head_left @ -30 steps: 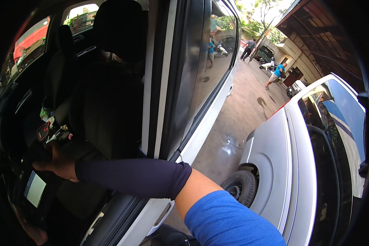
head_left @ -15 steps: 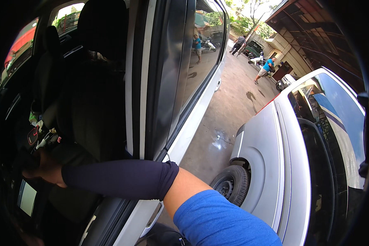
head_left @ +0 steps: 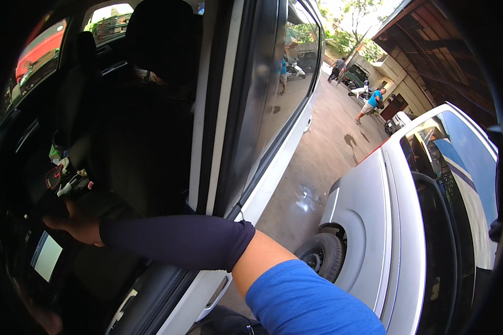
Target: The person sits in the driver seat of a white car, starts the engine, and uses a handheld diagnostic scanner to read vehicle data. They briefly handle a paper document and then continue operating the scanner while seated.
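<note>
My right arm, in a blue shirt sleeve and a dark arm sleeve, reaches through a door opening into the dark cabin of a white car point(head_left: 262, 201). My right hand point(head_left: 75, 226) is just above a pale rectangular screen point(head_left: 47, 257). Its fingers are partly lost in shadow; whether they grip anything is unclear. Beyond it, a cluster of small items point(head_left: 67, 180) lies between the seats, one of them dark with a red edge. At the lower left, a dim skin-toned shape point(head_left: 44, 317) may be my left hand or forearm; no fingers can be made out there.
A dark seat point(head_left: 145, 151) fills the cabin's middle. The door pillar point(head_left: 215, 111) rises beside my arm. To the right stands a silver vehicle point(head_left: 369, 190) with a rear wheel point(head_left: 324, 257). Farther off are a person in a blue shirt point(head_left: 370, 105), another person point(head_left: 336, 69) and parked motorcycles.
The whole view has shifted, so the car, screen and silver vehicle sit farther right in it. My right hand stays near the screen, its fingers slightly differently posed.
</note>
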The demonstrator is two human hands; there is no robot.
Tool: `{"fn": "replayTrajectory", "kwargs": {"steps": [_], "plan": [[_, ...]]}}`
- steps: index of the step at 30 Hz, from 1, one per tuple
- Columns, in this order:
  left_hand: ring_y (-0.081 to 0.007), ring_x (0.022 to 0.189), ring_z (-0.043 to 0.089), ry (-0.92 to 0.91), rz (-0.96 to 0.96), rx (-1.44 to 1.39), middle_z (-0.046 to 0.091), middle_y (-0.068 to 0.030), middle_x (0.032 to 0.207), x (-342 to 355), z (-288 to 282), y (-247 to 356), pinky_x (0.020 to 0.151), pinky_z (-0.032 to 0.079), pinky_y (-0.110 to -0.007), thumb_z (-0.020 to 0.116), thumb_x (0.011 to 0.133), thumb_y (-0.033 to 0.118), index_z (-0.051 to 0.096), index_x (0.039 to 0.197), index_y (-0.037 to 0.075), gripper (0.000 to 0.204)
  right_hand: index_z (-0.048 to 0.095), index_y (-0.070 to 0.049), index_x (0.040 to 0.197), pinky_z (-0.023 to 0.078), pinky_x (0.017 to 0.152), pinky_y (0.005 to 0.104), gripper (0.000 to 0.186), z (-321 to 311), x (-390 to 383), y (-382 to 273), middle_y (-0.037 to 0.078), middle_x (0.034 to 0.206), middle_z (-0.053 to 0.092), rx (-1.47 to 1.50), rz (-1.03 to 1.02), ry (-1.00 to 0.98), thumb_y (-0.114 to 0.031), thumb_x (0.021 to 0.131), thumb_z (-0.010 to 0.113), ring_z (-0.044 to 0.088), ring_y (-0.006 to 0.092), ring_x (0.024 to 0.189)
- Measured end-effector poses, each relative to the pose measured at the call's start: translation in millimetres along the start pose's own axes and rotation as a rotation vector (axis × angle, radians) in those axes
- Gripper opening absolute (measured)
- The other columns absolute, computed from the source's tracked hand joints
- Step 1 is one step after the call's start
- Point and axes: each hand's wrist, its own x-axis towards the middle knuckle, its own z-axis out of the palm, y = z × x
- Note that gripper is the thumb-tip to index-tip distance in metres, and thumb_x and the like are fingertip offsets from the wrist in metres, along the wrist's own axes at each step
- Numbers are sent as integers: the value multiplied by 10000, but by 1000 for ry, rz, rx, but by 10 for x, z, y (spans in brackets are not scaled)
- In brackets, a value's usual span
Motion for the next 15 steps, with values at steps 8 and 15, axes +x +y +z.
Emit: {"fn": "replayTrajectory", "kwargs": {"steps": [8,15], "plan": [[-208,1442,474,434,-736,-1084,475,-44,1592,55,255,665,1199,381,-413,437,1110,380,410,1590,110,551,543,15,1348,445,1000,385,769,-29,159,231,125,1200,617,-131,75,26,-640,956,639,541,199,1147],[-110,1032,697,382,-726,-1160,696,-11,1112,337,304,990,880,591,-296,529,1088,354,633,1198,94,301,550,-45,1417,425,1084,304,541,46,78,119,45,1328,637,235,-18,-58,-429,1043,626,573,129,1243]]}}
